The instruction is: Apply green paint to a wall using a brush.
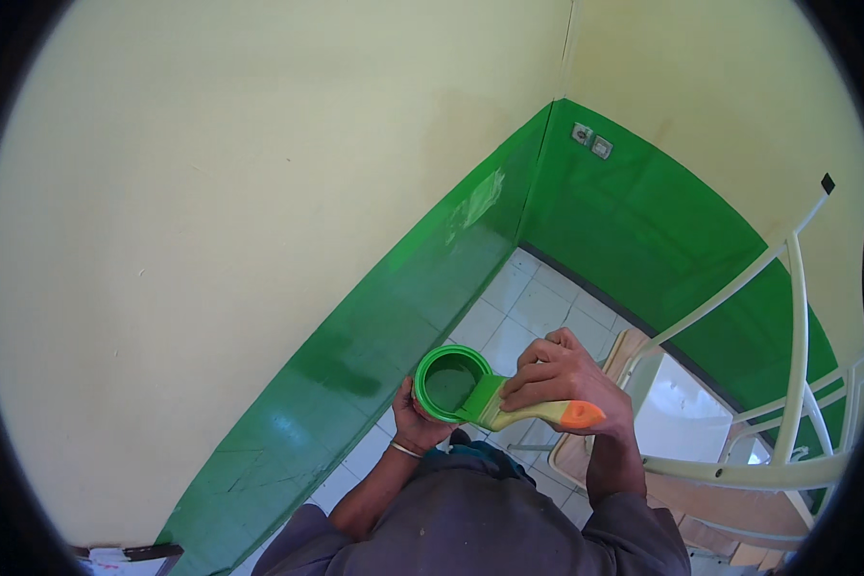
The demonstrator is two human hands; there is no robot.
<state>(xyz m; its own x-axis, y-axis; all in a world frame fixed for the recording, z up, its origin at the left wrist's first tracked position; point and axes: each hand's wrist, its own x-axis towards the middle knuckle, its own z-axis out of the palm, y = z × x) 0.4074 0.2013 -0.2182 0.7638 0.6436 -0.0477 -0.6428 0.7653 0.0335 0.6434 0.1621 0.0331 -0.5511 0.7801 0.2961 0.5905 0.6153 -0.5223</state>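
Observation:
My left hand point(418, 420) is wrapped round the outside of a round paint can point(420, 370) with a green-smeared rim, holding it upright in front of my body. Dark green paint point(448, 382) shows inside it. In my right hand point(562, 374) is a wide flat paintbrush point(528, 415) with a yellowish handle and an orange end. Its green-coated bristles point(482, 396) lie across the can's right rim. The fingers of my left hand are partly hidden behind the can.
A wall, cream above and green point(336, 355) below, runs along my left to a corner. Two sockets point(591, 140) sit on the far green wall. White metal-framed furniture point(795, 346) and wooden boards point(720, 504) stand at my right on a white tiled floor point(538, 307).

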